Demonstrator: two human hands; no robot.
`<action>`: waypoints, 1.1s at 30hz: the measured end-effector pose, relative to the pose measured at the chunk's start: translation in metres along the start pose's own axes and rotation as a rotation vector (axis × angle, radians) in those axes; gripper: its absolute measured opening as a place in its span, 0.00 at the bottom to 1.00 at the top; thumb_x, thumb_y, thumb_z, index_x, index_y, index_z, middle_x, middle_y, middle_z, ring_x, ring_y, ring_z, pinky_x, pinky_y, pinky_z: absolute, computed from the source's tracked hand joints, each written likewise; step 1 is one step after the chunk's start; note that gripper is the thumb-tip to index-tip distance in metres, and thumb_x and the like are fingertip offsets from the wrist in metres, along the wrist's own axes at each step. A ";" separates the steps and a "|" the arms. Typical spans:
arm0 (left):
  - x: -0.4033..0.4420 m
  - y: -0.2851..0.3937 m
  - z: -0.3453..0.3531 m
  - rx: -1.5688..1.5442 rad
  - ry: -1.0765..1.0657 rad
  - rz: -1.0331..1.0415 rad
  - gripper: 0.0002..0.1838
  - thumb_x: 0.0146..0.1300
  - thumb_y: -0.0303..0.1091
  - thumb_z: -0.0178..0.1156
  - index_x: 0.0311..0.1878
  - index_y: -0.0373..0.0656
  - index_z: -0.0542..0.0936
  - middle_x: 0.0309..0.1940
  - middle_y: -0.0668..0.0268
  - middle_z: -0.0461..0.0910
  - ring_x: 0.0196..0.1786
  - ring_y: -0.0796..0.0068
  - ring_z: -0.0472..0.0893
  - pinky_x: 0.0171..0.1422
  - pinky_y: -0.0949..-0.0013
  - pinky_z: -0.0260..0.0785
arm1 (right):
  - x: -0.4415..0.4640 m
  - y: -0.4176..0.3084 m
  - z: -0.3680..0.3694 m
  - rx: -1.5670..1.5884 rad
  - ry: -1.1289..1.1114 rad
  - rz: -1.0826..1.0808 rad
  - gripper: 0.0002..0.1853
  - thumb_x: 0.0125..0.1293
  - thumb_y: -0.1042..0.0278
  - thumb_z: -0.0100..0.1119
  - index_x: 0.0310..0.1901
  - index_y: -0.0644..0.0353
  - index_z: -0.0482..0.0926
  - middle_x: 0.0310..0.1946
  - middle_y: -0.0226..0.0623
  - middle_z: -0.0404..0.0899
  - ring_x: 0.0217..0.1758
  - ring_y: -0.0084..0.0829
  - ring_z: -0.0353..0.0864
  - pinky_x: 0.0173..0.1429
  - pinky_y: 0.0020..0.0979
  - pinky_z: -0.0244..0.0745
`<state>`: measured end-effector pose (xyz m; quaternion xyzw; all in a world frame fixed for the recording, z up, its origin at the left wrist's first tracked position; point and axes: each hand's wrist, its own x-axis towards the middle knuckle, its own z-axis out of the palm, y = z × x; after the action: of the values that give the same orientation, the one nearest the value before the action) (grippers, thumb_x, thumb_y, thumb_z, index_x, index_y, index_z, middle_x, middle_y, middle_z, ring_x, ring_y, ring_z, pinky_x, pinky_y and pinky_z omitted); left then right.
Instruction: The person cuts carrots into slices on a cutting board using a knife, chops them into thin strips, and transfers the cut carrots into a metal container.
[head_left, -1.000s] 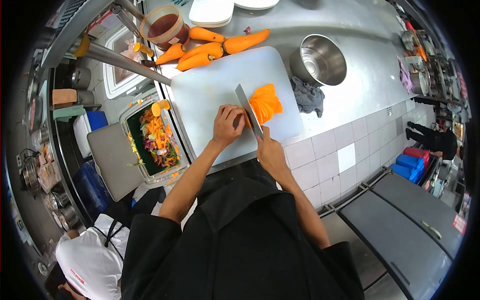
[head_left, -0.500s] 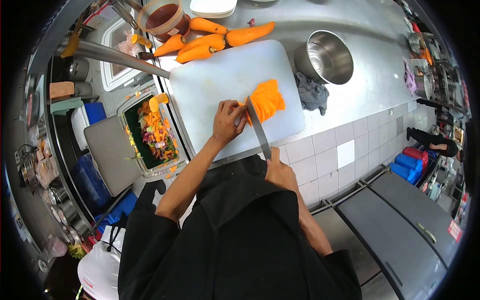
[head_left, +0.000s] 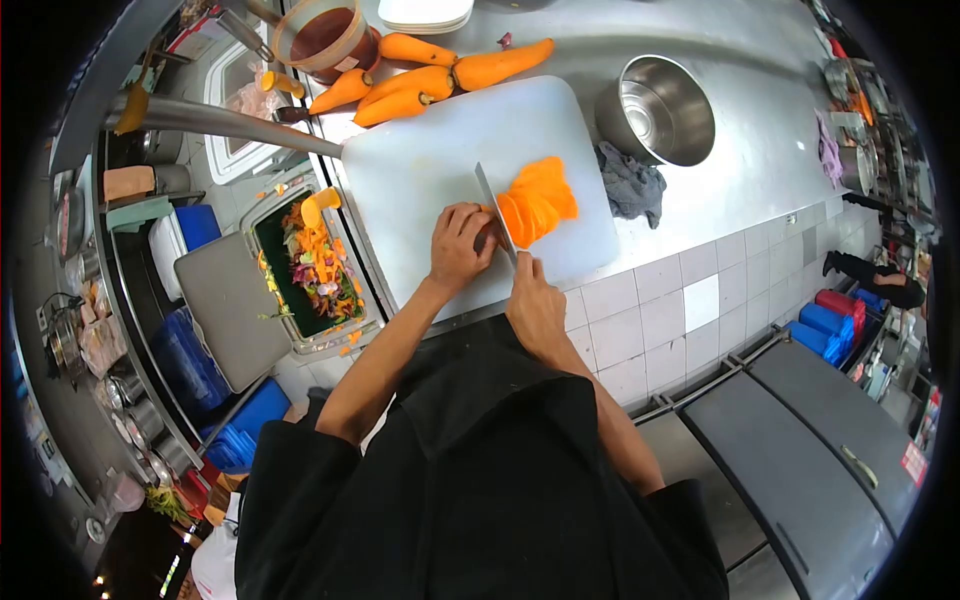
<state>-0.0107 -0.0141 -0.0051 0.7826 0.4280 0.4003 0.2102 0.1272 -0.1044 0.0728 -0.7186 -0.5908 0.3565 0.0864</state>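
Carrot slices [head_left: 541, 200] on the cutting board [head_left: 410, 185], right half, closer to its right edge than its left, roughly midway between near and far edges. Bright, even orange; thin, broad, flat pieces overlapping in a loose, leaning fan; outlines rounded to slightly wavy, individual layers clearest at the knife end, blending together toward the board's right edge. Right hand [head_left: 537, 306] closed on the handle of the knife [head_left: 496, 207], handle mostly hidden in the fist near the board's near edge; blade on edge, tip angled to the far edge, standing between slices and left hand [head_left: 463, 247]. Left hand: fingers bent, narrow grip on a carrot piece [head_left: 488, 209], just an orange sliver showing at the fingertips beside the blade, rest covered, so its size can't be told. Whole carrots [head_left: 405, 82], five, smooth and tapered, some with dark end spots, bunched on the worktop [head_left: 762, 130] just past the board's far edge, toward its far-left corner. Steel pot [head_left: 656, 112] on the worktop off the board's far-right corner, open top, grey cloth [head_left: 630, 185] crumpled between pot and the board's right edge.
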 end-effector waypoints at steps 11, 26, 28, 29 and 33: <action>0.000 0.000 0.000 0.112 0.060 -0.001 0.18 0.47 0.24 0.69 0.44 0.44 0.79 0.45 0.60 0.76 0.53 0.53 0.76 0.58 0.54 0.67 | 0.013 0.005 -0.003 0.231 0.225 -0.092 0.40 0.55 0.79 0.59 0.71 0.56 0.60 0.50 0.57 0.69 0.51 0.58 0.77 0.54 0.52 0.75; 0.003 -0.003 0.000 0.095 0.072 0.008 0.16 0.48 0.28 0.68 0.43 0.46 0.81 0.44 0.63 0.77 0.50 0.56 0.77 0.55 0.55 0.71 | -0.009 0.005 -0.011 0.099 -0.007 0.022 0.20 0.74 0.67 0.49 0.64 0.58 0.61 0.25 0.62 0.81 0.30 0.67 0.80 0.38 0.60 0.74; 0.003 -0.002 -0.002 0.099 0.061 -0.005 0.16 0.49 0.28 0.68 0.43 0.46 0.82 0.44 0.63 0.78 0.50 0.56 0.77 0.55 0.55 0.71 | -0.023 -0.005 -0.029 0.042 -0.044 0.035 0.19 0.74 0.67 0.49 0.63 0.58 0.61 0.26 0.62 0.81 0.30 0.67 0.80 0.37 0.60 0.74; 0.004 -0.001 -0.002 0.097 0.042 -0.010 0.15 0.50 0.28 0.68 0.43 0.46 0.82 0.43 0.63 0.78 0.50 0.56 0.77 0.55 0.56 0.72 | -0.031 -0.012 -0.040 -0.010 -0.074 0.057 0.18 0.74 0.67 0.49 0.61 0.57 0.61 0.26 0.62 0.81 0.30 0.67 0.80 0.37 0.60 0.74; 0.005 0.000 -0.003 0.084 0.064 0.004 0.15 0.50 0.24 0.67 0.44 0.44 0.81 0.43 0.61 0.78 0.49 0.55 0.77 0.53 0.56 0.72 | -0.049 -0.026 -0.066 -0.076 -0.218 0.166 0.17 0.72 0.69 0.45 0.60 0.59 0.60 0.33 0.64 0.83 0.34 0.66 0.82 0.39 0.61 0.75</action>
<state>-0.0113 -0.0099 -0.0011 0.7784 0.4492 0.4073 0.1626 0.1450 -0.1225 0.1549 -0.7249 -0.5482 0.4157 -0.0355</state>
